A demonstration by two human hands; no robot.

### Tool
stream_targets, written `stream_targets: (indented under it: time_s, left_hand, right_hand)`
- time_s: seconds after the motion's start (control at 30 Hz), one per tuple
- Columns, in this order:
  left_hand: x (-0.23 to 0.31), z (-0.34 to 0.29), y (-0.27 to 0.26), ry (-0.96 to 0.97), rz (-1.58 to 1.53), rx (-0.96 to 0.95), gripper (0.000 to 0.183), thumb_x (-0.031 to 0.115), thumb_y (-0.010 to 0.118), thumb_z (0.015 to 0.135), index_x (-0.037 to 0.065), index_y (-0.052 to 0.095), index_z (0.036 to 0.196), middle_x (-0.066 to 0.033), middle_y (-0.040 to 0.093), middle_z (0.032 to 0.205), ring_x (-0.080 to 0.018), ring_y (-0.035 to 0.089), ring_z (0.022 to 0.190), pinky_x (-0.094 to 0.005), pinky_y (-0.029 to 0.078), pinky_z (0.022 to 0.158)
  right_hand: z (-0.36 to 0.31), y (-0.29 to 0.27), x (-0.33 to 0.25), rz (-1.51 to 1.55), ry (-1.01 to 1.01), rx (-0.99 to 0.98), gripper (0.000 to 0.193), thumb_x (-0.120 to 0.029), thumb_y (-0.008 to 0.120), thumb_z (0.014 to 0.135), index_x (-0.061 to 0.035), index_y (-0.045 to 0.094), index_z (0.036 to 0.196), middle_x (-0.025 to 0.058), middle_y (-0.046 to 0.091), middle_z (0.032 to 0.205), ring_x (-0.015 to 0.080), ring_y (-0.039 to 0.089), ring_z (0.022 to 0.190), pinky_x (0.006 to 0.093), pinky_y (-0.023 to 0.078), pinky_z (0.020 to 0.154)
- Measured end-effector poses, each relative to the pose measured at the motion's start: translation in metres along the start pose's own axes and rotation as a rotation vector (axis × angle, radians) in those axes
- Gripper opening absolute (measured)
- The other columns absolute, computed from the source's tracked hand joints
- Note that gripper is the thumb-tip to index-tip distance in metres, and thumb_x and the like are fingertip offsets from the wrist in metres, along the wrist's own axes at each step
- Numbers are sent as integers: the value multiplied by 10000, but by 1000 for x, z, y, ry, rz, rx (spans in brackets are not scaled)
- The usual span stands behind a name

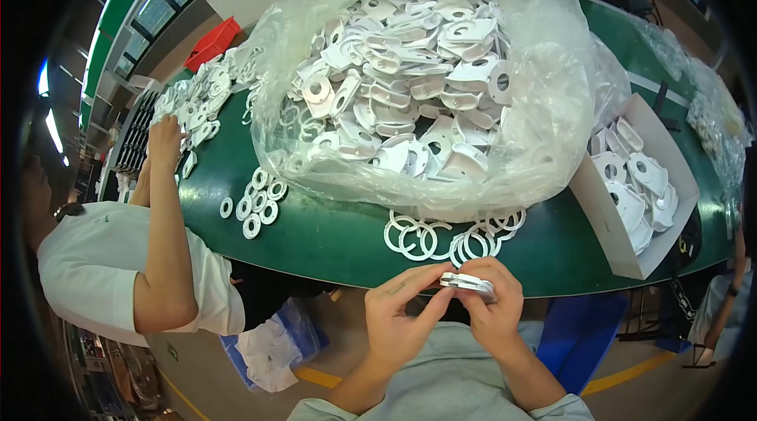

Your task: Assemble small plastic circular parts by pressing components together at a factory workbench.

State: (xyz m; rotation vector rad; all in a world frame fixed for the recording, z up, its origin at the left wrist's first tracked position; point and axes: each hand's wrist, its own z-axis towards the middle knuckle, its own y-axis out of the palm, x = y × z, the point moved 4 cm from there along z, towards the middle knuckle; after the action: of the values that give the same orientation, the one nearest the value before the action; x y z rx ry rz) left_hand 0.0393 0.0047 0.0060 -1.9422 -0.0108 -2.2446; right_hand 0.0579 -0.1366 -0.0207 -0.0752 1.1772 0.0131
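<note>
Just off the near edge of the green table, my left hand [400, 317] and my right hand [497, 309] pinch a small white plastic part [467, 282] between them. Thumbs and fingertips close on it from both sides, and it is seen edge-on, so its full shape is hidden. White open rings [418, 241] lie on the table right beyond my hands. Behind them a big clear plastic bag [544, 149] spreads open, heaped with white plastic parts [394, 86] that have a round hole and a raised, hollow end.
At right stands a cardboard box [631, 262] holding similar white parts. Small white washers [260, 202] lie left of the bag. A co-worker [134, 271] sits at left, reaching to a pile of white pieces [203, 98] near a red bin [213, 42]. A blue bin [579, 338] stands below the table.
</note>
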Motion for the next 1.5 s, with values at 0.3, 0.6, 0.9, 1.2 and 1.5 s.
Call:
stream_targets:
  time_s: [0.3, 0.6, 0.9, 1.2, 1.5]
  left_hand:
    - [14, 9, 5, 129, 96, -54, 237, -80, 673, 766, -27, 699, 996, -112, 686, 863, -111, 613, 724, -194, 454, 599]
    - [6, 11, -3, -12, 35, -49, 225, -66, 678, 776, -29, 698, 997, -94, 681, 811, -90, 594, 675, -181, 433, 578]
    - [5, 13, -6, -30, 27, -54, 189, -88, 650, 791, -50, 692, 971, -99, 677, 802, -104, 618, 702, -190, 459, 597]
    - [-2, 5, 2, -12, 17, 24, 184, -97, 611, 828, -78, 656, 1006, -127, 661, 895, -136, 639, 730, -226, 533, 648]
    - [5, 19, -9, 296, 151, -68, 250, -60, 676, 774, -19, 675, 1021, -111, 663, 895, -145, 637, 715, -236, 512, 622]
  right_hand:
    - [-9, -7, 16, 337, 230, 8, 185, 26, 714, 740, 16, 617, 896, 109, 626, 846, 164, 581, 706, 257, 449, 598]
    - [-6, -2, 10, 172, 297, 19, 192, -2, 738, 727, 18, 629, 884, 68, 634, 774, 137, 579, 661, 249, 444, 598]
    - [-1, 2, 3, 212, 385, -32, 135, -36, 702, 802, 23, 624, 896, 55, 645, 760, 105, 603, 664, 229, 456, 582]
    - [-2, 0, 8, 289, 481, -73, 128, -62, 669, 843, 24, 617, 922, 49, 652, 766, 93, 607, 686, 224, 466, 595]
    - [10, -5, 7, 134, 134, -72, 267, -206, 571, 925, 42, 630, 848, 71, 639, 754, 105, 557, 596, 230, 422, 523]
